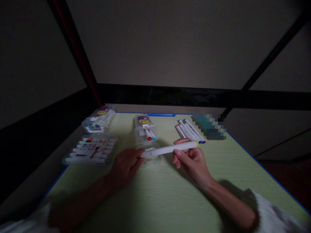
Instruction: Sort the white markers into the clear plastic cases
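Observation:
A white marker pen [165,149] with a yellow end at the right is held level between my two hands, above the table. My left hand [126,163] pinches its left end, where the cap is. Around the barrel near the yellow end, the fingers of my right hand [193,160] are closed. Just behind the marker stands a clear plastic marker case [145,129], its lid [150,158] folded down toward me. A red-ended and a blue-ended marker [151,134] stick out of the case's open end. My left hand partly hides the lid.
Several white markers [190,131] lie side by side on the green table [160,200], right of the case. Beyond them is a blurred-out flat object [209,126]. At the left lie a filled marker case [91,150] and another clear case [99,118] behind it.

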{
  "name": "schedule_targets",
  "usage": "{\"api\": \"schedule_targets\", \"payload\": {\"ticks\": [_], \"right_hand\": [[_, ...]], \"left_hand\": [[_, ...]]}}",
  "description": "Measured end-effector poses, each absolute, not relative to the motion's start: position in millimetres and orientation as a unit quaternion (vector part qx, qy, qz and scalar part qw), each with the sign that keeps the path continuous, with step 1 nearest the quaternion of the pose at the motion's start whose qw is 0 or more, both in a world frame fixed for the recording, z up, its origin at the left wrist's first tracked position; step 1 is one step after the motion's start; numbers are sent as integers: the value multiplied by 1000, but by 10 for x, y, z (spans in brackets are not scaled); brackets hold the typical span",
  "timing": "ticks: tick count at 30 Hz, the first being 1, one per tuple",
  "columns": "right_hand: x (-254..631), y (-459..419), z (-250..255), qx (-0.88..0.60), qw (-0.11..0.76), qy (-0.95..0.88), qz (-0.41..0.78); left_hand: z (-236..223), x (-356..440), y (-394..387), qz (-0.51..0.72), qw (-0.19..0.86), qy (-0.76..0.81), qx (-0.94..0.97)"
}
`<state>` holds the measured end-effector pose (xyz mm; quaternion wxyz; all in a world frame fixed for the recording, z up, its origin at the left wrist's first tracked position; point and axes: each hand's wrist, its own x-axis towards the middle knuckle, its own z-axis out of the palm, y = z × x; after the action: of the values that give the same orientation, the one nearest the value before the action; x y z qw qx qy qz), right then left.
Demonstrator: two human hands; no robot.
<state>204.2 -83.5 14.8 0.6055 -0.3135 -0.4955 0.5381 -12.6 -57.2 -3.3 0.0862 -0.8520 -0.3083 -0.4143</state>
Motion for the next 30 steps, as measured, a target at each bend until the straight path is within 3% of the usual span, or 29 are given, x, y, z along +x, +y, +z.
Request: {"api": "schedule_targets", "payload": {"ticks": [30], "right_hand": [[2010, -815, 195, -312, 676, -452, 490]], "left_hand": [[-65, -120, -570, -450, 51, -292, -843]]}}
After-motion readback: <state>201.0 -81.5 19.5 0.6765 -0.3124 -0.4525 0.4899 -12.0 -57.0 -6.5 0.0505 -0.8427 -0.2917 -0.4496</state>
